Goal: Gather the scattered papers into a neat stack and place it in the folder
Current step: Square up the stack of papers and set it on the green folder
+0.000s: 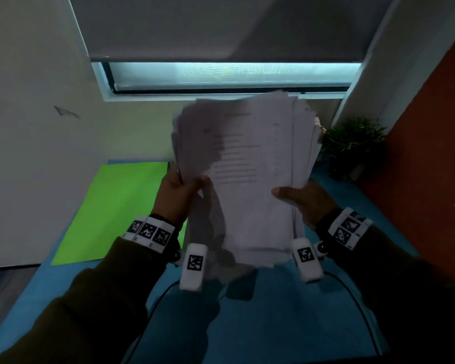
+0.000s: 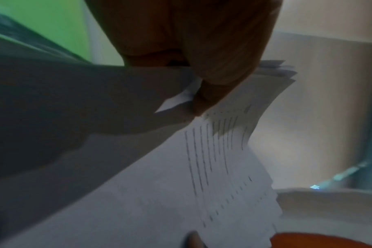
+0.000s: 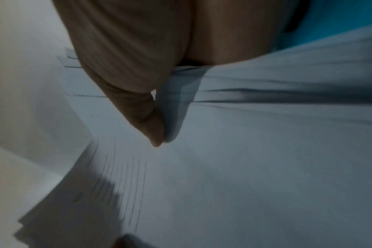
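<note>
Currently, both hands hold the papers (image 1: 243, 177) upright above the blue surface (image 1: 286, 324), lower edge near it. The left hand (image 1: 177, 197) pinches the left edge between thumb and fingers; the right hand (image 1: 304, 199) clamps the right edge, thumb across the front sheet. Each grip is pressed onto the sheets. The green folder (image 1: 108, 208) lies flat toward the left edge of the surface, apart from the stack.

Risk: sheet edges are staggered at the top and sides, so the stack is not yet squared. A loosened pinch could let inner sheets slide out or fan. One corner near the left thumb looks folded and may crease.

Limits: printed text is blurred. Fingers behind the stack are hidden. Whether the folder is open cannot be determined. A plant (image 1: 352, 143) stands at the far right corner.
</note>
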The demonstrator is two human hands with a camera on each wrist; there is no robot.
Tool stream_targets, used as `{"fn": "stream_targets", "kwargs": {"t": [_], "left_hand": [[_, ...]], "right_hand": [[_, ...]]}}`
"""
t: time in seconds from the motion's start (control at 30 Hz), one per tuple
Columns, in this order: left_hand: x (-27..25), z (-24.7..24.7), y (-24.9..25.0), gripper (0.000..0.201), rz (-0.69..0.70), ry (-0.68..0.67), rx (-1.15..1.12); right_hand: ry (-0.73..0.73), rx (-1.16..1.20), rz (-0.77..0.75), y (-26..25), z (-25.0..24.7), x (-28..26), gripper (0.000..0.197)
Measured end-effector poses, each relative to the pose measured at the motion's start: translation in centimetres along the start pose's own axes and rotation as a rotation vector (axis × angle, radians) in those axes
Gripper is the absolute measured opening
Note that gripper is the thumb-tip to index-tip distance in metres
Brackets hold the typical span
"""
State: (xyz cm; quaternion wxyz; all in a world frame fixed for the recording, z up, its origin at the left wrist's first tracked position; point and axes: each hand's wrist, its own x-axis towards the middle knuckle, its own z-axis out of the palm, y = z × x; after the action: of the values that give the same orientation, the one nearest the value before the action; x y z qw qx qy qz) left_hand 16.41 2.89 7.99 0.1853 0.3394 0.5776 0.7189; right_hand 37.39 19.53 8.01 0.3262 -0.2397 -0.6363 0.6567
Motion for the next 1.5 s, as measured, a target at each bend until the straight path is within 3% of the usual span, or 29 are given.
{"fn": "stream_targets", "kwargs": {"t": [0.07,0.17,0.27,0.33,0.4,0.5,0.6,0.73,0.83,0.97,1.03,1.17,1.23,1.3,1.5], "left_hand": [[-0.4,0.0,1.8,0.025,0.108,-0.002,0.044],[-1.6,0.3,4.0,0.026,0.196,-0.007,0.064],[-3.1,-0.1,4.8,0.03,0.193,-0.013,0.007],[-3.7,-0.9,4.8,0.042,0.166,-0.001,-0.03],[-4.0,-1.5,4.6,0.054,0.11,-0.02,-0.102],[-3.7,-1.1,4.6,0.039,0.019,-0.058,-0.139],[-3.5,0.3,5.5,0.038,0.033,-0.169,-0.064],[-2.8,0.2,5.2,0.062,0.099,-0.118,-0.106],[-2.4,-1.5,3.8,0.074,0.077,-0.091,-0.192],[-2.6,-1.6,2.1,0.072,-0.084,-0.186,-0.084],[-2.6,-1.0,1.7,0.069,-0.099,-0.132,-0.003],[-2.5,0.2,4.4,0.046,0.012,-0.056,-0.041],[-2.3,0.0,6.1,0.04,0.071,-0.083,-0.079],[-2.3,-0.6,6.8,0.046,0.113,-0.129,-0.086],[-4.1,-2.8,2.5,0.052,-0.06,-0.126,-0.057]], "right_hand": [[0.027,-0.012,-0.041,-1.2,0.8,0.1,0.05],[0.037,0.02,-0.091,-2.2,1.9,-0.4,0.047],[0.02,0.095,-0.055,-2.2,2.2,-1.2,0.093],[0.031,0.18,-0.068,-2.2,1.8,-1.6,0.105],[0.002,0.226,-0.107,-2.3,1.4,-2.1,0.095],[-0.069,0.171,-0.132,-2.8,1.5,-2.5,0.089],[-0.103,0.031,-0.187,-3.8,2.3,-2.5,0.086],[-0.079,0.1,-0.244,-4.0,1.9,-2.2,0.072],[-0.082,0.124,-0.236,-3.4,0.6,-2.0,0.085],[-0.092,0.048,-0.133,-2.2,0.7,-2.0,0.101],[-0.02,0.029,-0.155,-1.7,1.5,-2.1,0.092],[0.065,0.063,-0.223,-3.7,3.1,-2.7,0.062],[0.047,0.071,-0.285,-5.2,3.2,-2.8,0.063],[0.033,0.078,-0.317,-6.0,3.0,-3.0,0.064],[-0.058,0.086,-0.253,-4.5,1.6,-3.5,0.087]]}}
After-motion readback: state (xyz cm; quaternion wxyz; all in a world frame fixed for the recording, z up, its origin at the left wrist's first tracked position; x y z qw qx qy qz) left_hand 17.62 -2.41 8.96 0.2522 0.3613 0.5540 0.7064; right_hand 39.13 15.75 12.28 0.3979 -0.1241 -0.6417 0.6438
